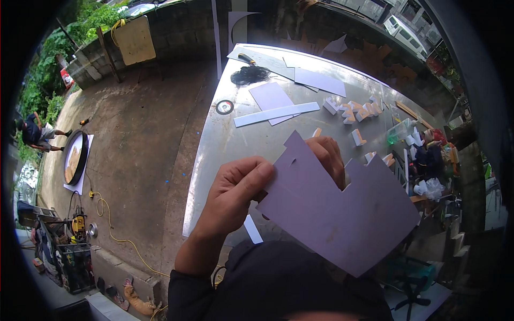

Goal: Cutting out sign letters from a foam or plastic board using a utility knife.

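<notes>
A pale lilac sheet (342,224) with notched, stepped cut-outs along its upper edge is held up above my lap, tilted. My left hand (241,190) pinches its left edge, thumb on the face. My right hand (326,152) is behind the sheet at the top notch, fingers curled; what they grip is hidden. Beyond lie the metal-topped table (209,160), small white block letters (358,112), loose lilac panels (267,99), a long white strip (276,113), a knife-like tool (245,59) and a cutting disc (224,106).
At left, a person (35,134) bends near a large round black-rimmed piece (76,158) on the concrete floor. A yellow cord (123,238) runs past tools (77,224) and a cat (139,299). Cluttered materials and a bottle (399,132) crowd the table's right end.
</notes>
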`<state>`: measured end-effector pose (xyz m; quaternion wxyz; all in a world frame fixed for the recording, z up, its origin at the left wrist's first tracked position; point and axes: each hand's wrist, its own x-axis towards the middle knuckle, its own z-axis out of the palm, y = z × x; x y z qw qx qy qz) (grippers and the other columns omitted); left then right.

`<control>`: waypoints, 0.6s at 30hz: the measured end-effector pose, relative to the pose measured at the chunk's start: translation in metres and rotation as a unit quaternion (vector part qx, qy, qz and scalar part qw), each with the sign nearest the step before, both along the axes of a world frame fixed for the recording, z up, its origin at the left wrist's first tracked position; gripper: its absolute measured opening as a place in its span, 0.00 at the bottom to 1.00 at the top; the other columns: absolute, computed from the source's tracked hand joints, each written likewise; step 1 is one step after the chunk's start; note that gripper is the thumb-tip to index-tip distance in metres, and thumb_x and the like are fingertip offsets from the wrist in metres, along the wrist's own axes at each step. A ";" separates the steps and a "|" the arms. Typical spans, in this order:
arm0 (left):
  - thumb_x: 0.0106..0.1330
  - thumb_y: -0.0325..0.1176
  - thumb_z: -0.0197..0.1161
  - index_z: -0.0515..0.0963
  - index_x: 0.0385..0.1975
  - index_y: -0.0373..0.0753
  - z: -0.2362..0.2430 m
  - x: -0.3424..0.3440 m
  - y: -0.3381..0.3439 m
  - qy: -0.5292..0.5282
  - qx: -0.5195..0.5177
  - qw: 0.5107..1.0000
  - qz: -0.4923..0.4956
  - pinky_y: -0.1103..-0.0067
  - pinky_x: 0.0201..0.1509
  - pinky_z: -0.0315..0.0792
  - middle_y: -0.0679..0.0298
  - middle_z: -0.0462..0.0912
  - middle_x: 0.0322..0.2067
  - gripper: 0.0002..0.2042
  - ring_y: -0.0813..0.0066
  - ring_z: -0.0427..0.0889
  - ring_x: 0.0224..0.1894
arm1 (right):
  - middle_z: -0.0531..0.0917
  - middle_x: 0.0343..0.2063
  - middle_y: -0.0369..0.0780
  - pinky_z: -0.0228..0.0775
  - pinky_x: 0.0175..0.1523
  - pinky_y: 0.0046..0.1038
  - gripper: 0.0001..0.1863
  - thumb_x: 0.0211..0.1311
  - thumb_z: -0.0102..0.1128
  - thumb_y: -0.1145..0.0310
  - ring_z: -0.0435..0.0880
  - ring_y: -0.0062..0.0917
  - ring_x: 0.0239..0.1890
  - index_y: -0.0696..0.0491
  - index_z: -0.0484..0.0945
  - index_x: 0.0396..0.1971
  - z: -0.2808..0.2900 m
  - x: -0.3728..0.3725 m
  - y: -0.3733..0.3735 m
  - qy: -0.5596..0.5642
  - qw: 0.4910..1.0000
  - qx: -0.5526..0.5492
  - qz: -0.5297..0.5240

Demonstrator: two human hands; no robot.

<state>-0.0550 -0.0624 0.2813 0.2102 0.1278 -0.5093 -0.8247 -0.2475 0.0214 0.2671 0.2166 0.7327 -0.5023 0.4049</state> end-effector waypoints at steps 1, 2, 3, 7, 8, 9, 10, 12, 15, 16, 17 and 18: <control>0.74 0.47 0.53 0.76 0.45 0.29 -0.001 0.005 0.000 -0.004 -0.001 1.000 0.008 0.85 0.39 0.72 0.65 0.81 0.32 0.21 0.83 0.79 0.33 | 0.74 0.35 0.43 0.69 0.35 0.37 0.22 0.52 0.69 0.68 0.77 0.34 0.31 0.58 0.70 0.44 -0.006 0.001 -0.004 -0.004 1.000 -0.001 0.008; 0.74 0.45 0.54 0.77 0.42 0.30 0.001 0.008 0.002 -0.011 0.001 0.999 0.032 0.85 0.38 0.72 0.67 0.80 0.30 0.20 0.83 0.79 0.32 | 0.74 0.34 0.43 0.69 0.35 0.37 0.22 0.52 0.69 0.67 0.77 0.35 0.31 0.58 0.70 0.44 -0.014 0.000 -0.008 0.023 1.000 0.001 0.017; 0.74 0.44 0.54 0.78 0.40 0.31 0.004 0.007 0.008 -0.014 0.006 0.999 0.047 0.84 0.36 0.72 0.68 0.80 0.28 0.18 0.83 0.79 0.31 | 0.74 0.34 0.44 0.69 0.34 0.38 0.23 0.52 0.69 0.67 0.77 0.35 0.30 0.58 0.69 0.44 -0.018 -0.002 -0.006 0.053 0.998 0.006 0.019; 0.76 0.40 0.53 0.78 0.44 0.30 0.016 0.006 0.030 -0.050 -0.047 0.997 0.025 0.85 0.36 0.70 0.68 0.80 0.30 0.16 0.87 0.76 0.32 | 0.74 0.34 0.45 0.68 0.35 0.38 0.22 0.54 0.67 0.67 0.77 0.36 0.31 0.58 0.69 0.45 -0.027 0.002 -0.001 0.012 0.999 0.012 0.039; 0.76 0.39 0.53 0.78 0.45 0.29 0.013 0.008 0.033 -0.064 -0.054 0.996 0.005 0.85 0.38 0.70 0.67 0.81 0.32 0.16 0.87 0.75 0.34 | 0.74 0.34 0.45 0.68 0.34 0.39 0.21 0.55 0.66 0.67 0.76 0.36 0.31 0.58 0.69 0.45 -0.029 0.004 0.000 -0.030 0.998 0.012 0.047; 0.76 0.39 0.53 0.78 0.45 0.29 0.012 0.009 0.036 -0.064 -0.052 0.997 0.004 0.85 0.38 0.70 0.67 0.81 0.32 0.16 0.87 0.75 0.34 | 0.74 0.34 0.45 0.68 0.34 0.39 0.20 0.56 0.65 0.67 0.76 0.36 0.31 0.58 0.69 0.45 -0.030 0.006 0.003 -0.070 0.996 0.012 0.054; 0.76 0.38 0.52 0.77 0.46 0.29 0.012 0.009 0.041 -0.060 -0.054 0.997 0.020 0.86 0.39 0.70 0.67 0.81 0.32 0.16 0.86 0.75 0.35 | 0.74 0.35 0.46 0.72 0.39 0.41 0.19 0.58 0.63 0.67 0.77 0.38 0.33 0.59 0.69 0.46 -0.031 0.008 0.006 -0.072 0.996 0.031 0.042; 0.77 0.38 0.51 0.76 0.49 0.29 0.012 0.009 0.053 -0.043 -0.035 0.997 0.047 0.86 0.41 0.69 0.66 0.81 0.35 0.16 0.86 0.75 0.37 | 0.75 0.35 0.46 0.74 0.43 0.42 0.19 0.59 0.62 0.65 0.78 0.37 0.34 0.59 0.69 0.46 -0.031 0.020 0.005 -0.094 0.995 0.009 0.014; 0.78 0.37 0.49 0.74 0.50 0.28 0.003 0.008 0.069 0.023 0.010 0.998 0.063 0.86 0.42 0.69 0.65 0.80 0.37 0.16 0.86 0.75 0.38 | 0.76 0.35 0.45 0.76 0.48 0.43 0.19 0.63 0.60 0.61 0.78 0.35 0.36 0.58 0.70 0.47 -0.044 0.031 -0.002 -0.139 0.989 -0.047 -0.006; 0.78 0.37 0.48 0.74 0.48 0.28 0.000 0.004 0.076 0.045 -0.001 0.995 0.094 0.87 0.40 0.68 0.66 0.80 0.35 0.16 0.87 0.74 0.36 | 0.76 0.34 0.44 0.76 0.49 0.43 0.20 0.65 0.60 0.58 0.78 0.33 0.36 0.57 0.72 0.48 -0.050 0.032 -0.004 -0.162 0.984 -0.080 0.003; 0.78 0.37 0.48 0.74 0.48 0.28 -0.004 0.001 0.080 0.045 -0.001 0.995 0.095 0.87 0.40 0.68 0.66 0.80 0.35 0.16 0.87 0.74 0.36 | 0.76 0.34 0.44 0.76 0.49 0.43 0.20 0.65 0.60 0.58 0.78 0.33 0.36 0.57 0.72 0.48 -0.053 0.034 -0.005 -0.162 0.984 -0.079 0.003; 0.78 0.37 0.48 0.74 0.47 0.29 -0.008 -0.001 0.083 0.055 -0.017 0.993 0.107 0.87 0.38 0.68 0.67 0.80 0.34 0.15 0.87 0.74 0.35 | 0.76 0.33 0.44 0.76 0.48 0.43 0.20 0.65 0.59 0.57 0.78 0.33 0.35 0.57 0.72 0.47 -0.055 0.036 -0.004 -0.177 0.981 -0.081 0.004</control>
